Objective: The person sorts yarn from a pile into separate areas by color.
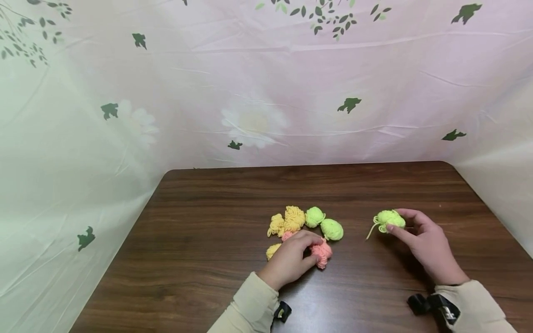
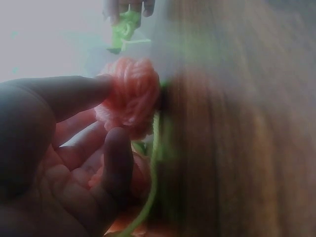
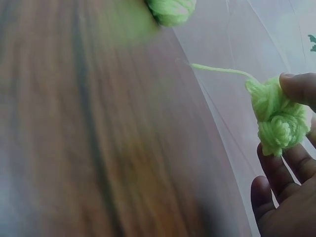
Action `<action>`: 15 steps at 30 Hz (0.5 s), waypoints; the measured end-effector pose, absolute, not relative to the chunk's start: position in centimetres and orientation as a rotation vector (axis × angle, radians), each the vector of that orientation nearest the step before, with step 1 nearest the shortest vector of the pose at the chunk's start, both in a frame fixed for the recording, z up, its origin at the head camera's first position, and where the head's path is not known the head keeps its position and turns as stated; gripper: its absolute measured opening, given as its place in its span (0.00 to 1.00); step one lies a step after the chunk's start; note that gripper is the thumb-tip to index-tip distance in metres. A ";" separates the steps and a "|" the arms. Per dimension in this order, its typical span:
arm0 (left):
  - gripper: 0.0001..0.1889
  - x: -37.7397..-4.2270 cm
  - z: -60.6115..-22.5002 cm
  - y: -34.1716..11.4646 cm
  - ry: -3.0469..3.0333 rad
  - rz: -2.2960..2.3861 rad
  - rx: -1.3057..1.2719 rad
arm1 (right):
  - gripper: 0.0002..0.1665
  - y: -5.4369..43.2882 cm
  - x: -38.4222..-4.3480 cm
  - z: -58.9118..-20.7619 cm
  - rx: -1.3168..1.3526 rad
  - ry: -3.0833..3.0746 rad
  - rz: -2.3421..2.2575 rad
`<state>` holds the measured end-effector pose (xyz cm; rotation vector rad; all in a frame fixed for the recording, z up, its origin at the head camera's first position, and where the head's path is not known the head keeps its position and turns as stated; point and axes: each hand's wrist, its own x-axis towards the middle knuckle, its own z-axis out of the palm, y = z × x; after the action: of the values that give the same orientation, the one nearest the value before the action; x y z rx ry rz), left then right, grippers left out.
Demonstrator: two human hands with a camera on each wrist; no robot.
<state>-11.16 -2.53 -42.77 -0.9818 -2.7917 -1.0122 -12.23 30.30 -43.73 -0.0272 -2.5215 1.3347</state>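
Tabletop (image 1: 200, 240) | left hand (image 1: 292, 259) seemingly pinches pink yarn (image 1: 322, 254) | right hand (image 1: 431, 245), green yarn (image 1: 390, 218)

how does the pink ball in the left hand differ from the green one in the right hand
The pink ball is in the left hand; the green ball is in the right hand.
The pink ball is close beside other balls, while the green ball is held apart from them.
The green ball trails a loose strand; none clearly shows on the pink ball.
Both are wound yarn, held between thumb and fingers.
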 end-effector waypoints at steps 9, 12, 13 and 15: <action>0.16 -11.3 -42.8 -2.5 -2.790 -1.018 -0.988 | 0.27 31.6 -13.2 -44.0 -0.063 -2.517 1.376; 0.16 -11.3 -42.8 -2.5 -2.790 -1.010 -0.984 | 0.27 32.0 -13.4 -44.2 -0.077 -2.517 1.380; 0.16 -11.3 -42.8 -2.5 -2.790 -1.008 -0.985 | 0.26 32.2 -13.5 -44.2 -0.083 -2.514 1.385; 0.16 -11.3 -42.9 -2.6 -2.788 -1.008 -0.983 | 0.25 32.5 -13.6 -44.2 -0.093 -2.506 1.394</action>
<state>-11.29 -2.56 -42.87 -0.9834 -2.7884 -1.0077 -13.59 32.47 -44.25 -0.0932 -2.5057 1.3944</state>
